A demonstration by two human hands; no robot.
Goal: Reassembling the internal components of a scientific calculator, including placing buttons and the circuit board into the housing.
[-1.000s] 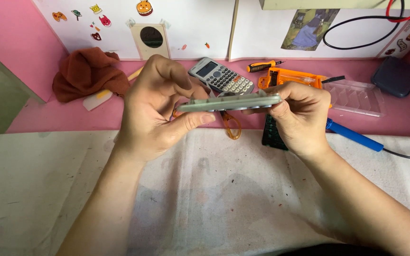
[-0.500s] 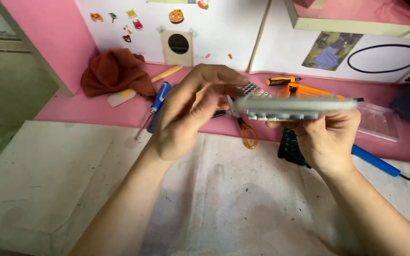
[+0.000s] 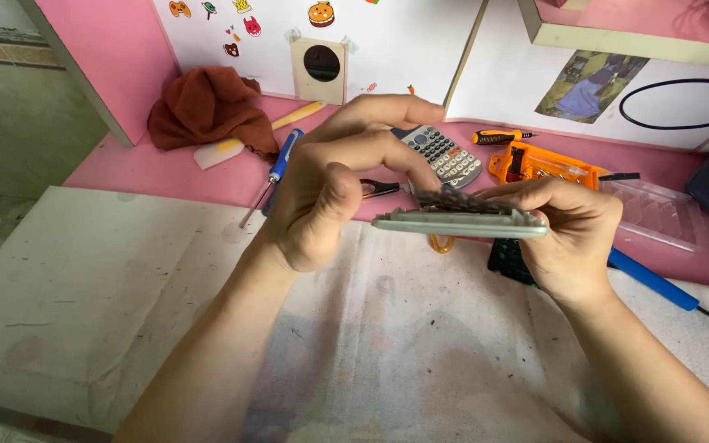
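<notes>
Both hands, left hand (image 3: 330, 193) and right hand (image 3: 572, 238), hold a flat grey casing (image 3: 461, 223) edge-on.

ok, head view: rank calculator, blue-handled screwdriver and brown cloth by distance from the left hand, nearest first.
From the left hand:
1. Calculator, just behind the fingertips, partly hidden by them.
2. Blue-handled screwdriver, beside the hand's left edge; nearly as near as the calculator.
3. Brown cloth, back left by the wall.
</notes>
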